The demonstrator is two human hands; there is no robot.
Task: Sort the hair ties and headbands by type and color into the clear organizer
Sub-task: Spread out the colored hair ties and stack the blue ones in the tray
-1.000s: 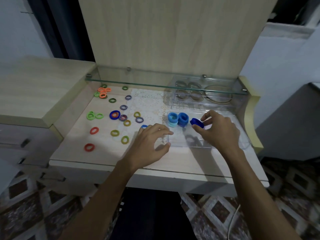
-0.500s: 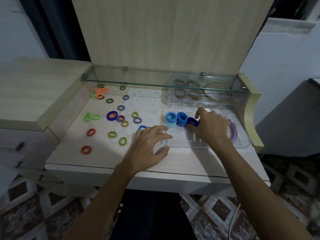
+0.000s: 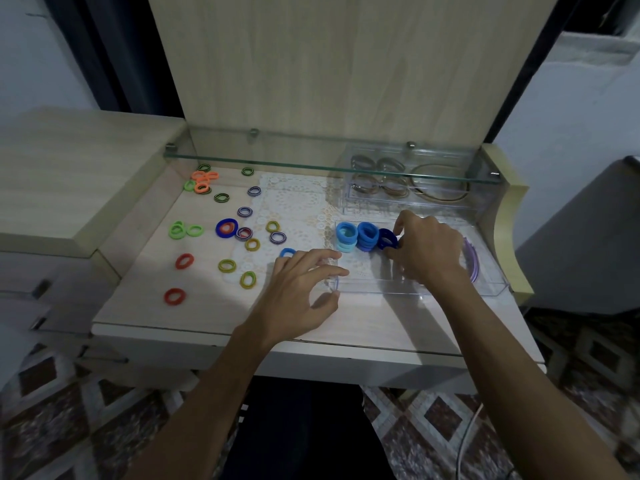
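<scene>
Blues mostly sorted in the clear organizer [image 3: 381, 289]; right hand [image 3: 427, 247] fingers pinch a dark blue tie [image 3: 387, 238] inside it; left hand [image 3: 298, 289] relaxed, empty, by its corner; greens, reds, oranges left of it on the worktop [image 3: 207, 306].

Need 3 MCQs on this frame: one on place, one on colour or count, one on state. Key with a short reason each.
1. Where does the dark blue hair tie sit?
A. on the glass shelf
B. in the clear organizer, right of the blue stacks
C. on the floor

2. How many red hair ties lie loose at the table's left front?
A. two
B. five
C. none

3. What is the right hand doing?
A. hanging idle at the table edge
B. pinching the dark blue hair tie
C. lying flat on the lace mat

Key: 1 B, it stands beside the medium blue stack inside the tray. 2 A, one red hair tie and another. 3 B, the fingers close on the tie.
</scene>
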